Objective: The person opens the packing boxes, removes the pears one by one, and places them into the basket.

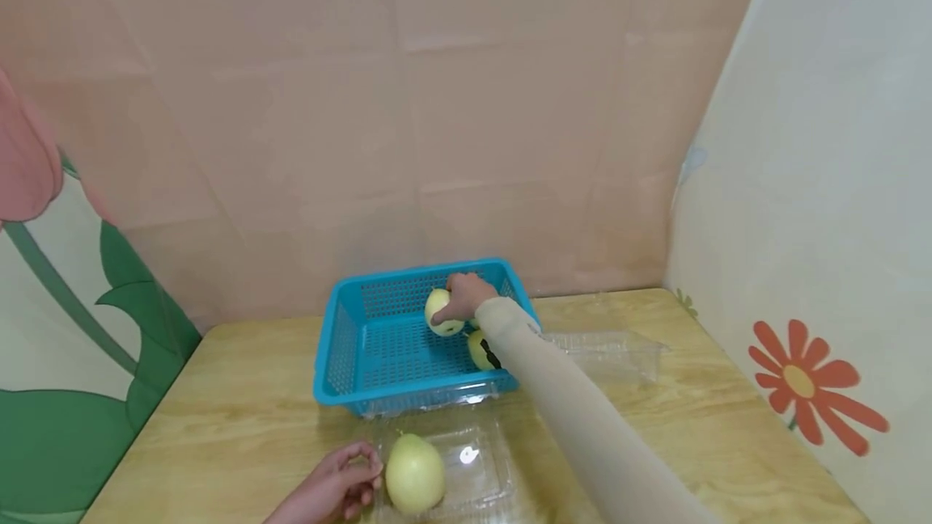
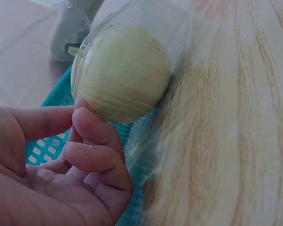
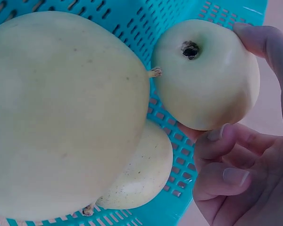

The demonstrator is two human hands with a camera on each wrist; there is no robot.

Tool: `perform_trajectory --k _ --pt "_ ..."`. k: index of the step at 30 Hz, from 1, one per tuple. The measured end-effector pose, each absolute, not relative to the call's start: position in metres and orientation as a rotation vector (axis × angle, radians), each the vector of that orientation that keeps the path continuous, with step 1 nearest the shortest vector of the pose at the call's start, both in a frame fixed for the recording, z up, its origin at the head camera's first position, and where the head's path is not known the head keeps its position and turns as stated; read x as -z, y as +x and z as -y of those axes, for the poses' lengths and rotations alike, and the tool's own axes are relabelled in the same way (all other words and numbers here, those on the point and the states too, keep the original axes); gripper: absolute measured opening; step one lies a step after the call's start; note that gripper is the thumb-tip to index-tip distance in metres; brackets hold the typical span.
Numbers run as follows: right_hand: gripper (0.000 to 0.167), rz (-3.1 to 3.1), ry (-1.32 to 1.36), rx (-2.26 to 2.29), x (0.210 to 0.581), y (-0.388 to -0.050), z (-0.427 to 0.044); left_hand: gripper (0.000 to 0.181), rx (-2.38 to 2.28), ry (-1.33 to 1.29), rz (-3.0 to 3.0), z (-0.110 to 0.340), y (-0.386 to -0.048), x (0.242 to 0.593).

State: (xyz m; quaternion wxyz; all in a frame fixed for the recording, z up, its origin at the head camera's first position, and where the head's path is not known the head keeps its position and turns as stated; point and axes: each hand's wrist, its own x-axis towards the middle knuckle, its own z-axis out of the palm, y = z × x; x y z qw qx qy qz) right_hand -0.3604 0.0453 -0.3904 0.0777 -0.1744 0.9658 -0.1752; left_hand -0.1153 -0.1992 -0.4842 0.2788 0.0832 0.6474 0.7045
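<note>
In the head view my right hand (image 1: 469,296) reaches into the blue basket (image 1: 333,346) and grips a pale pear (image 1: 439,315). The right wrist view shows that pear (image 3: 207,75) between the thumb and curled fingers, its dark blossom end facing the camera. A large pear (image 3: 66,113) and a smaller-looking pear (image 3: 139,174) lie beside it in the basket. At the front, my left hand (image 1: 341,482) pinches the edge of a clear plastic box (image 1: 476,459). One yellow-green pear (image 1: 415,474) sits inside that box, just right of the left fingers.
A second clear plastic box (image 1: 612,352) stands right of the basket on the wooden table (image 1: 240,378). A pink cloth backdrop (image 1: 291,144) rises behind the table, and a white sheet with a red flower (image 1: 799,382) hangs at the right.
</note>
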Motion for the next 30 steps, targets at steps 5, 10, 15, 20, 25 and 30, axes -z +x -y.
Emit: perform_trajectory --k 5,10,15,20,25,30 --pt "0.063 -2.897 -0.547 0.525 0.3861 -0.3598 -0.0385 0.006 -1.886 0.23 -1.766 0.2024 -0.1152 0.4814" --pt "0.064 -2.858 -0.547 0.495 0.3857 -0.3585 -0.036 0.008 -1.872 0.217 -1.789 0.2042 -0.1152 0.4798" --pt "0.064 -2.838 -0.539 0.462 0.3873 -0.3578 -0.0365 0.021 -1.878 0.247 -1.795 0.2035 -0.1145 0.4788" --pt "0.067 -2.831 -0.517 0.387 0.3916 -0.3602 -0.0379 0.016 -1.881 0.252 -1.777 0.2024 -0.1147 0.4784" --pt "0.067 -2.825 -0.478 0.381 0.3942 -0.3625 -0.0377 0.008 -1.876 0.241 -1.757 0.203 -0.116 0.4776" --pt "0.065 -2.815 -0.469 0.381 0.394 -0.363 -0.0381 0.009 -1.872 0.246 -1.754 0.2033 -0.1176 0.4762"
